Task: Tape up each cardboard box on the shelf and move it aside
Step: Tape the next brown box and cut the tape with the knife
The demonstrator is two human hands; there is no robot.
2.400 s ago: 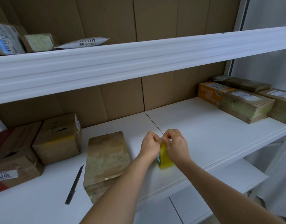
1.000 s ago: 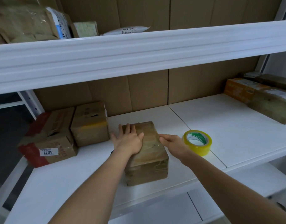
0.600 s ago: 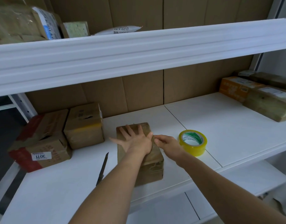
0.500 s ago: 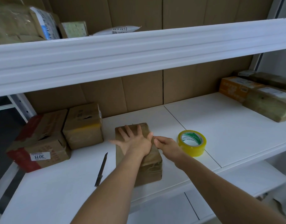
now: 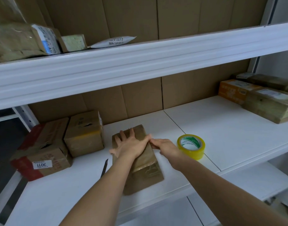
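Note:
A tape-wrapped brown cardboard box [image 5: 145, 167] lies lengthwise on the white shelf [image 5: 205, 128]. My left hand [image 5: 132, 145] lies flat on its top with the fingers spread. My right hand [image 5: 164, 148] presses its straight fingers against the box's right upper edge. A yellow roll of tape [image 5: 191, 146] lies flat on the shelf just right of my right hand. A dark knife [image 5: 104, 167] lies left of the box, partly hidden by my left forearm.
Two cardboard boxes [image 5: 84, 133] [image 5: 42, 150] stand at the shelf's left end. Several taped boxes [image 5: 268, 105] sit at the far right. The upper shelf [image 5: 140, 62] carries parcels and a white pouch [image 5: 114, 42]. A lower shelf shows below.
The roll of tape went from both hands to the shelf, and both hands moved onto the box. In the last half second the hands and box barely shifted.

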